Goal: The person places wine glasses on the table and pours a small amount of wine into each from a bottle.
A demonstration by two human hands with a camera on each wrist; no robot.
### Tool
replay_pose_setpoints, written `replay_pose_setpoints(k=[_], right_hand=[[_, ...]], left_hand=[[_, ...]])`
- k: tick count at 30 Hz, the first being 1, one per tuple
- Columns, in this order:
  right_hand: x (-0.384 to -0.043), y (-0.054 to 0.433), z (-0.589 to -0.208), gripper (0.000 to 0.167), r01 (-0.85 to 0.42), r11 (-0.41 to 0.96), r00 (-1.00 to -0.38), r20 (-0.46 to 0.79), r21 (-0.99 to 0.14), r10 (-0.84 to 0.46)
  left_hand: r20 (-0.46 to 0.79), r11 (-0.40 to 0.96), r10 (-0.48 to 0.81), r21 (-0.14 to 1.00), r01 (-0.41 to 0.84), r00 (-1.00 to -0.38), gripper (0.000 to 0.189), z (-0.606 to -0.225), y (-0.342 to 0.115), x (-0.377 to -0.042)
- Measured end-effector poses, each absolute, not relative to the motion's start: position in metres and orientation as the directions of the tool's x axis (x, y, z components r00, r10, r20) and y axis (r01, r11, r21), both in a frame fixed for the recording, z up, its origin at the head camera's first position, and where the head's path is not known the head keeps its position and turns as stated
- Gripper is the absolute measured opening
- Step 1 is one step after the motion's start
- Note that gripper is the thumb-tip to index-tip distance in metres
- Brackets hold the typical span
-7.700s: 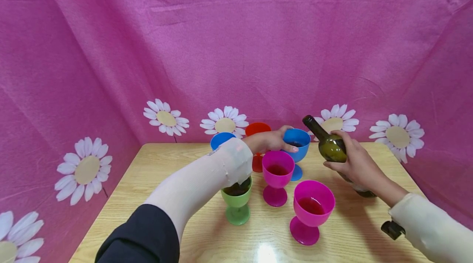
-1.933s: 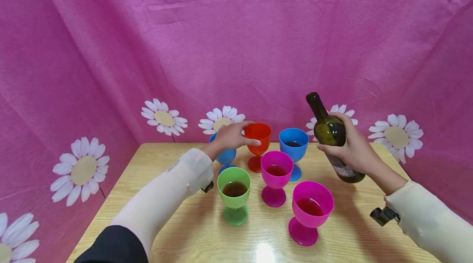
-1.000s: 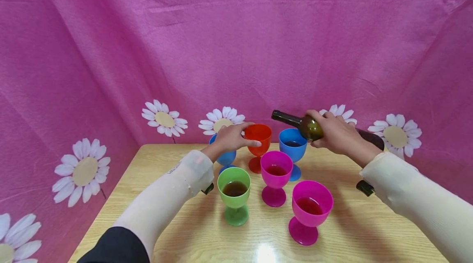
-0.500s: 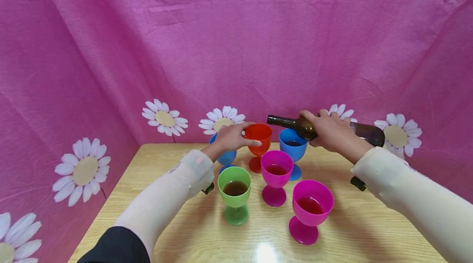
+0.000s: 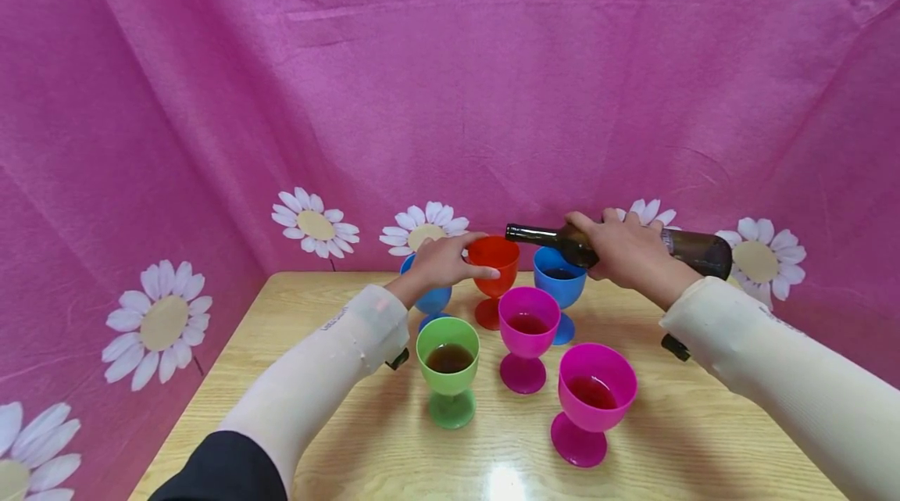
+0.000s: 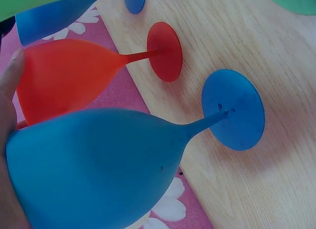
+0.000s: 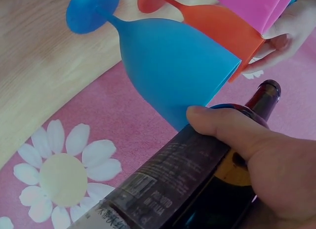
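Note:
My left hand (image 5: 444, 260) grips the bowl of a red goblet (image 5: 501, 270) near its rim, thumb in front, while its foot stands on the table. With my right hand (image 5: 628, 251) I hold a dark green wine bottle (image 5: 703, 252) lying almost level in the air. Its mouth is at the red goblet's rim; I cannot see whether liquid flows. In the right wrist view the thumb lies along the labelled bottle (image 7: 168, 174). Just below the bottle stands a blue goblet (image 5: 558, 282) holding dark liquid.
Nearer me stand two magenta goblets (image 5: 529, 329) with red liquid and a green goblet (image 5: 450, 380) with brownish liquid. Another blue goblet (image 5: 434, 300) is partly hidden behind the left hand. A pink flowered cloth (image 5: 450, 94) hangs behind the wooden table (image 5: 394, 454).
My left hand has gone from the right blue goblet to the red one. The right hand has tipped the bottle from upright to almost level, bringing its mouth left to the red goblet.

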State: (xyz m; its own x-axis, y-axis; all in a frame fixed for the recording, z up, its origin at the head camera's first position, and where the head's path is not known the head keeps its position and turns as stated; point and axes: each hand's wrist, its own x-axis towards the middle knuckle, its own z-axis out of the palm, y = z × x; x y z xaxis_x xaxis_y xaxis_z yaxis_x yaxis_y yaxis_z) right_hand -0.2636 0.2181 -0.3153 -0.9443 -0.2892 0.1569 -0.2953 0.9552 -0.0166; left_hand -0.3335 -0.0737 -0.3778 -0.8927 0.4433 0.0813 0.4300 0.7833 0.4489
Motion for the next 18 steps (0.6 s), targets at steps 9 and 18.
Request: replay_pose_setpoints(k=[9, 18], right_hand=[[-0.2649, 0.2149, -0.3147, 0.086, -0.274, 0.962, -0.953, 0.132, 0.004, -0.272], [-0.2632, 0.2116, -0.3130, 0.082, -0.285, 0.958, -0.947, 0.145, 0.024, -0.285]], left_hand=[[0.077, 0.783, 0.445, 0.450, 0.429, -0.892, 0.082, -0.3756, -0.0740, -0.3313], [0.076, 0.792, 0.451, 0.425, 0.438, -0.889, 0.082, -0.3764, -0.0748, -0.3332]])
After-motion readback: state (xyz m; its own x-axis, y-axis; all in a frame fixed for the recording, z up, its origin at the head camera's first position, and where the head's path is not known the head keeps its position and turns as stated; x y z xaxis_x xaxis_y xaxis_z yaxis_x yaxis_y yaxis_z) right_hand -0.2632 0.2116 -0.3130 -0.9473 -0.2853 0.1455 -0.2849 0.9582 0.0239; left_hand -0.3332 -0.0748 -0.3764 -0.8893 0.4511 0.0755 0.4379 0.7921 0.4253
